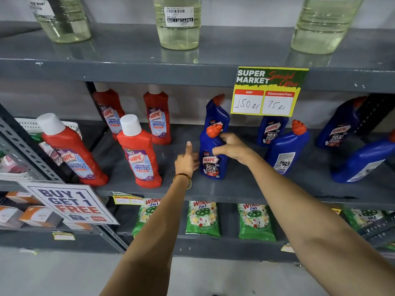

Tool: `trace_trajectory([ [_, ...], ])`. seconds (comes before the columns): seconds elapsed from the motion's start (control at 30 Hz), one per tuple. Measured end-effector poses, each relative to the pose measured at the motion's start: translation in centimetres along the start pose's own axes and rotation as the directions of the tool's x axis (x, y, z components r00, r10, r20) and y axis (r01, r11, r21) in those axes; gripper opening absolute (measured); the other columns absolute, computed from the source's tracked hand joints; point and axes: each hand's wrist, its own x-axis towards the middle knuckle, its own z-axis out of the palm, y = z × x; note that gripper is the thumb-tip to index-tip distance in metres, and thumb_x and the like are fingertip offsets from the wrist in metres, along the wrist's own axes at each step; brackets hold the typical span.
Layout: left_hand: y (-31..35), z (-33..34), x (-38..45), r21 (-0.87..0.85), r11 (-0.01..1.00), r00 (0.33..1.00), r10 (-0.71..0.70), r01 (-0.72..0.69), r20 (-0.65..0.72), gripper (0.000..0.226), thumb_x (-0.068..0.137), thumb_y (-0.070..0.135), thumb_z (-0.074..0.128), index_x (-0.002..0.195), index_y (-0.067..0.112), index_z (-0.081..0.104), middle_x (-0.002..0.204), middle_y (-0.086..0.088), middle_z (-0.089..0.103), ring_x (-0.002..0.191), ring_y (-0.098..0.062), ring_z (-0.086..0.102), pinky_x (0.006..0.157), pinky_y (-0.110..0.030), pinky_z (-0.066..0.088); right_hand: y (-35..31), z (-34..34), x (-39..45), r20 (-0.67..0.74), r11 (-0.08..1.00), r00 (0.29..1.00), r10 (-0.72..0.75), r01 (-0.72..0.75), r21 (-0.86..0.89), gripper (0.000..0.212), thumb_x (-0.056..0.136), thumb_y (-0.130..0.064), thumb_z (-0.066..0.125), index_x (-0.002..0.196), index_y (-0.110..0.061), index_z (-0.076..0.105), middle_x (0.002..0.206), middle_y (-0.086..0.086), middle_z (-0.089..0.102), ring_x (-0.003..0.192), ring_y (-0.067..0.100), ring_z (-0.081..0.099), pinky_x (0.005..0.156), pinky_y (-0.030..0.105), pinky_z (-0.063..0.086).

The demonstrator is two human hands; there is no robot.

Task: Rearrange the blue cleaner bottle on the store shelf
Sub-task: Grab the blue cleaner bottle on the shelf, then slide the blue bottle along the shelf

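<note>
Gripping the shoulder of a blue plastic cleaner bottle with an orange-red angled cap (211, 157), my right hand (232, 149) has its fingers curled closed around it, while my left hand (187, 161) rests against the bottle's lower left side, thumb raised and fingers spread flat. The bottle stands upright near the front edge of the grey metal middle shelf (235, 189), about midway along it. Six blue bottles of this kind show on the shelf: the one I hold, one directly behind it (217, 113), two further right (285, 148), and two at the far right edge (361, 159). Four red plastic bathroom-cleaner bottles with white caps (140, 154) stand to the left, two in front and two behind. Three clear bottles of pale yellow liquid (178, 24) sit on the shelf above. A yellow-bordered price card (267, 92) hangs from that upper shelf's edge. Below, green detergent pouches (203, 218) stand in a row, at least four showing.
</note>
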Motion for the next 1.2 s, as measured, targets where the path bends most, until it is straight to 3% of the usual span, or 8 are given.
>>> trace_trajectory([
  [0.27, -1.2, 0.1, -1.0, -0.014, 1.000, 0.999, -0.010, 0.009, -0.053, 0.062, 0.092, 0.049, 0.038, 0.105, -0.006, 0.063, 0.108, -0.021, 0.068, 0.094, -0.029, 0.065, 0.084, -0.037, 0.053, -0.2, 0.4, -0.4, -0.015, 0.993, 0.999, 0.052, -0.054, -0.101, 0.058, 0.065, -0.006, 0.060, 0.120, -0.024, 0.051, 0.112, 0.008, 0.066, 0.095, 0.023, 0.065, 0.084, 0.039, 0.055],
  [0.43, -2.5, 0.3, -2.3, -0.016, 1.000, 0.997, 0.007, -0.008, -0.080, 0.052, 0.092, 0.045, 0.041, 0.089, 0.000, 0.067, 0.102, -0.022, 0.070, 0.093, -0.029, 0.066, 0.092, -0.042, 0.052, 1.9, 0.5, -2.9, -0.221, 0.991, 0.971, 0.087, -0.062, 0.118, 0.071, 0.070, -0.006, 0.059, 0.136, -0.023, 0.040, 0.135, 0.004, 0.054, 0.117, 0.020, 0.055, 0.080, 0.026, 0.048],
  [0.63, -4.4, 3.2, -4.5, 0.019, 0.997, 0.997, 0.073, -0.072, -0.029, 0.043, 0.091, 0.036, 0.042, 0.080, 0.005, 0.069, 0.096, -0.024, 0.070, 0.093, -0.037, 0.065, 0.092, -0.048, 0.050, 4.1, 0.1, -6.7, -0.582, 0.960, 0.783, 0.219, -0.065, 0.273, 0.053, 0.083, -0.010, 0.055, 0.136, -0.008, 0.043, 0.143, 0.009, 0.045, 0.130, 0.021, 0.043, 0.109, 0.036, 0.036],
  [0.7, -4.8, 5.0, -5.4, 0.045, 0.994, 0.994, 0.099, -0.101, 0.035, 0.038, 0.091, 0.031, 0.043, 0.075, 0.009, 0.069, 0.094, -0.022, 0.071, 0.093, -0.037, 0.065, 0.093, -0.049, 0.049, 4.4, -0.3, -8.0, -0.706, 0.957, 0.662, 0.250, -0.056, 0.285, 0.020, 0.084, -0.010, 0.052, 0.101, -0.016, 0.060, 0.120, 0.011, 0.057, 0.110, 0.022, 0.052, 0.097, 0.035, 0.041],
  [0.77, -4.6, 7.2, -6.3, 0.043, 0.991, 0.985, 0.119, -0.125, 0.126, 0.038, 0.092, 0.032, 0.045, 0.078, 0.007, 0.069, 0.095, -0.020, 0.070, 0.094, -0.034, 0.065, 0.095, -0.048, 0.048, 4.9, -1.7, -8.9, -0.787, 0.945, 0.531, 0.315, -0.102, 0.310, 0.029, 0.085, -0.012, 0.048, 0.067, -0.032, 0.038, 0.102, 0.016, 0.056, 0.095, 0.022, 0.052, 0.087, 0.038, 0.043],
  [0.87, -3.6, 10.2, -6.9, 0.056, 0.987, 0.970, 0.135, -0.149, 0.201, 0.044, 0.092, 0.039, 0.043, 0.090, 0.004, 0.070, 0.101, -0.018, 0.070, 0.098, -0.029, 0.065, 0.097, -0.045, 0.047, 5.2, -4.4, -9.6, -0.760, 0.886, 0.462, 0.456, -0.160, 0.435, 0.011, 0.087, -0.017, 0.048, 0.093, -0.017, 0.057, 0.119, 0.022, 0.060, 0.108, 0.034, 0.058, 0.089, 0.041, 0.047],
  [1.03, -1.1, 15.2, -5.8, 0.073, 0.987, 0.965, 0.121, -0.141, 0.231, 0.060, 0.091, 0.051, 0.035, 0.112, 0.003, 0.063, 0.123, -0.020, 0.062, 0.114, -0.033, 0.057, 0.104, -0.046, 0.041, 6.1, -9.1, -9.0, -0.602, 0.787, 0.559, 0.570, -0.162, 0.595, 0.049, 0.085, -0.018, 0.052, 0.130, -0.002, 0.040, 0.124, 0.017, 0.057, 0.107, 0.032, 0.058, 0.081, 0.036, 0.045],
  [1.2, 0.1, 19.4, -3.6, 0.060, 0.998, 0.928, 0.010, -0.034, 0.372, 0.069, 0.089, 0.063, 0.018, 0.126, 0.015, 0.053, 0.137, -0.006, 0.051, 0.121, -0.022, 0.048, 0.102, -0.028, 0.037, 6.0, -12.2, -7.7, -0.339, 0.692, 0.705, 0.623, -0.294, 0.659, 0.029, 0.076, -0.007, 0.051, 0.105, -0.007, 0.048, 0.075, 0.010, 0.051, 0.070, 0.025, 0.053, 0.067, 0.035, 0.046],
])
